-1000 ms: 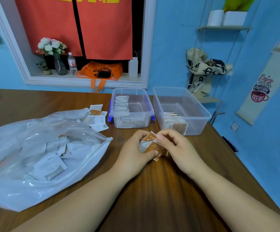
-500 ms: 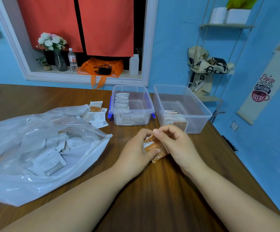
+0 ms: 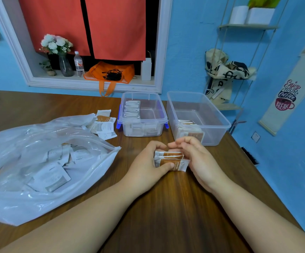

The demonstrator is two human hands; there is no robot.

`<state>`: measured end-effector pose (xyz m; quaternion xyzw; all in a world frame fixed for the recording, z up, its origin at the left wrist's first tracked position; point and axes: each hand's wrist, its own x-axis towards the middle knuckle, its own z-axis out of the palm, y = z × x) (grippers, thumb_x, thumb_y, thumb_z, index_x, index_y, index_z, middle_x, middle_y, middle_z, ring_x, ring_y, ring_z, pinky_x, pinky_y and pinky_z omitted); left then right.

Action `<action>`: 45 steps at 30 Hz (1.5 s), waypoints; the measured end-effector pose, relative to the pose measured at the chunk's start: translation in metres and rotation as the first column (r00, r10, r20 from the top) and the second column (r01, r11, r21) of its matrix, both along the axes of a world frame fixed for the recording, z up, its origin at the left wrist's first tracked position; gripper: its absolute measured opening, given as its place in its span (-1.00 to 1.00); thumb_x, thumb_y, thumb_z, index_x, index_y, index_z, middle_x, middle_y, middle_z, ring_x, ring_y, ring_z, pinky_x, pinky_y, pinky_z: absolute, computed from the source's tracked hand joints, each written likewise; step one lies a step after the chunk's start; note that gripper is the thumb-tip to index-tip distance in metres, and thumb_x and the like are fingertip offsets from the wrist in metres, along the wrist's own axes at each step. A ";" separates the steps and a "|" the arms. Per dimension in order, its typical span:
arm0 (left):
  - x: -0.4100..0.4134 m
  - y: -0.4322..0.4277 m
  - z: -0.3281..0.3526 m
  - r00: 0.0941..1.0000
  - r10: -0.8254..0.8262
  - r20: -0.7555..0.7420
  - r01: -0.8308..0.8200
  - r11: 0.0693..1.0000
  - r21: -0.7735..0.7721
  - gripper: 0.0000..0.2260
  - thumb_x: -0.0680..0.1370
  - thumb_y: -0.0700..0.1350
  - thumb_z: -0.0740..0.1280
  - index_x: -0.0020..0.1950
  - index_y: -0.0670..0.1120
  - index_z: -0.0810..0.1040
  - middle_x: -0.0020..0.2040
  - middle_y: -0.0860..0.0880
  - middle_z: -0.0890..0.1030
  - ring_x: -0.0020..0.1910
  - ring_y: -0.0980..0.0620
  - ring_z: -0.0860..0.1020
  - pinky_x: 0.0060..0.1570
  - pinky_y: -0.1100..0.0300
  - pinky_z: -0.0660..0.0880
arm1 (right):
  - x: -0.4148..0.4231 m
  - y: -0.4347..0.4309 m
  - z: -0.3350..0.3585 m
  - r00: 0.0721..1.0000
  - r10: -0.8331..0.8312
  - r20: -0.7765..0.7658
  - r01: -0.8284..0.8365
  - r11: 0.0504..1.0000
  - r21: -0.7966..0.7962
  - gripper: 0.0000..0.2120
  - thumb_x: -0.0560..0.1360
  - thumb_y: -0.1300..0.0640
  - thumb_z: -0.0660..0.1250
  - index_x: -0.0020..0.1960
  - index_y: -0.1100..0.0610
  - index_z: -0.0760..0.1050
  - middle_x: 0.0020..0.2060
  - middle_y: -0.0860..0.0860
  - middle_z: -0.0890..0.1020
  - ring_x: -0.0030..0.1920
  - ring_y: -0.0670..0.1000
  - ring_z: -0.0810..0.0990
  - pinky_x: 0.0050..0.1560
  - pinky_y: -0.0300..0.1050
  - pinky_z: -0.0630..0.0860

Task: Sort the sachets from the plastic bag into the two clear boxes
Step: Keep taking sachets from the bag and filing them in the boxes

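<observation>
A small stack of brown-and-white sachets (image 3: pixel 171 160) rests on its edge on the wooden table (image 3: pixel 175 207). My left hand (image 3: pixel 148 163) grips its left end and my right hand (image 3: pixel 197 157) presses its right side and top. The clear plastic bag (image 3: pixel 29 161) lies open at the left with several white sachets inside. Behind my hands stand two clear boxes: the left box (image 3: pixel 142 114) with blue clips holds a row of white sachets, the right box (image 3: pixel 199 115) holds brown ones at its near end.
A few loose sachets (image 3: pixel 104 125) lie between the bag's mouth and the left box. The table's right edge runs close past the right box. A window ledge behind carries a vase (image 3: pixel 65 64), a bottle (image 3: pixel 78 63) and an orange bag (image 3: pixel 111 72).
The sachets, held fanned and tilted a second ago, are now squared into a neat stack standing on the table. Both hands stayed in place and closed in on the stack.
</observation>
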<state>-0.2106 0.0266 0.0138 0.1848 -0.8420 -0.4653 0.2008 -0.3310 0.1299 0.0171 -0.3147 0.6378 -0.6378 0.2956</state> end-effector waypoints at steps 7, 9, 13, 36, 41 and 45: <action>-0.002 -0.006 0.000 0.996 -0.037 0.081 0.029 0.995 0.094 -0.63 0.54 -0.14 0.32 0.25 0.10 0.24 0.02 0.21 0.48 -0.01 0.33 0.49 -0.15 0.52 0.43 | 0.002 0.007 0.003 0.833 0.358 -0.423 -0.216 0.913 0.346 -0.46 0.46 -0.03 0.37 0.34 -0.19 0.20 0.22 -0.26 0.41 0.19 -0.33 0.43 0.17 -0.39 0.40; -0.002 -0.007 0.002 0.990 -0.075 0.123 0.061 0.992 0.112 -0.58 0.56 -0.22 0.27 0.28 0.11 0.18 0.07 0.20 0.43 0.01 0.32 0.46 -0.16 0.58 0.41 | -0.003 0.008 0.005 0.831 0.388 -0.398 -0.252 0.901 0.353 -0.45 0.48 0.09 0.38 0.32 -0.22 0.20 0.23 -0.24 0.41 0.19 -0.31 0.44 0.19 -0.35 0.42; -0.002 -0.008 0.004 0.979 -0.054 0.199 0.038 0.996 0.082 -0.49 0.57 -0.24 0.22 0.42 0.09 0.10 0.22 0.11 0.40 -0.02 0.31 0.44 -0.21 0.63 0.36 | -0.013 0.012 0.005 0.805 0.380 -0.455 -0.229 0.907 0.352 -0.49 0.48 0.29 0.36 0.25 -0.16 0.31 0.19 -0.19 0.50 0.16 -0.30 0.49 0.18 -0.37 0.44; -0.004 -0.003 -0.007 0.969 0.124 0.212 -0.074 0.971 -0.227 -0.66 0.55 0.02 0.29 0.30 0.08 0.32 0.19 0.01 0.46 0.21 0.05 0.40 0.20 0.16 0.36 | -0.007 0.004 -0.003 0.629 0.405 -0.664 -0.144 0.900 0.412 -0.67 0.60 0.13 0.18 0.34 -0.05 0.32 0.16 -0.11 0.41 0.17 -0.22 0.40 0.19 -0.36 0.34; -0.007 0.000 -0.008 0.960 0.132 0.246 -0.071 0.967 -0.243 -0.62 0.57 0.02 0.25 0.34 0.08 0.23 0.23 -0.06 0.40 0.23 -0.01 0.39 0.25 0.12 0.34 | -0.005 0.005 -0.001 0.658 0.424 -0.622 -0.180 0.891 0.417 -0.63 0.60 0.15 0.18 0.38 -0.04 0.23 0.20 -0.10 0.38 0.21 -0.20 0.38 0.26 -0.30 0.31; -0.005 -0.003 -0.006 0.964 0.125 0.236 -0.061 0.964 -0.260 -0.70 0.56 0.02 0.27 0.27 0.05 0.33 0.12 -0.01 0.46 0.12 0.05 0.44 0.12 0.16 0.42 | -0.006 0.003 0.001 0.626 0.405 -0.667 -0.158 0.903 0.399 -0.77 0.59 0.11 0.19 0.23 -0.06 0.33 0.11 -0.12 0.41 0.11 -0.23 0.41 0.15 -0.35 0.34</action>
